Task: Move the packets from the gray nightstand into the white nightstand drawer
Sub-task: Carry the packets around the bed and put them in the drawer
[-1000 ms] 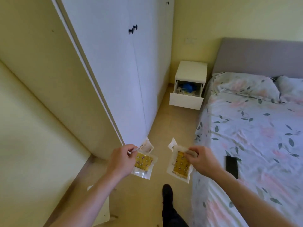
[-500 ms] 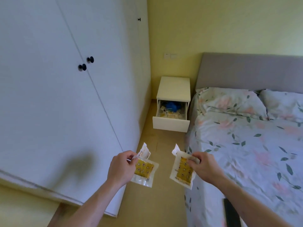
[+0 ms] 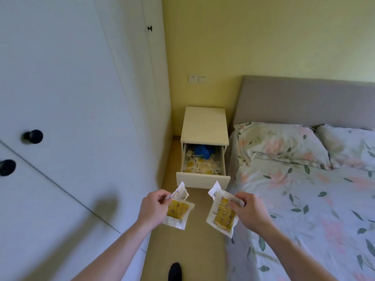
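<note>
My left hand (image 3: 153,207) pinches a clear packet with yellow contents (image 3: 178,212) by its top edge. In my right hand (image 3: 249,211) a second, similar packet (image 3: 222,214) hangs pinched at its upper right corner. Both are held at waist height, just in front of the white nightstand (image 3: 205,123). Its drawer (image 3: 203,180) stands pulled open, with several yellow packets and a blue item inside. The gray nightstand is out of view.
White wardrobe doors with black knobs (image 3: 34,136) line the left side. A bed with floral bedding (image 3: 304,199) and a gray headboard fills the right. A narrow strip of tan floor (image 3: 182,246) leads to the nightstand; my dark shoe (image 3: 175,271) shows at the bottom.
I have walked forward along the aisle; the white nightstand and its open drawer are much closer now. Both hands keep the same hold on their packets.
</note>
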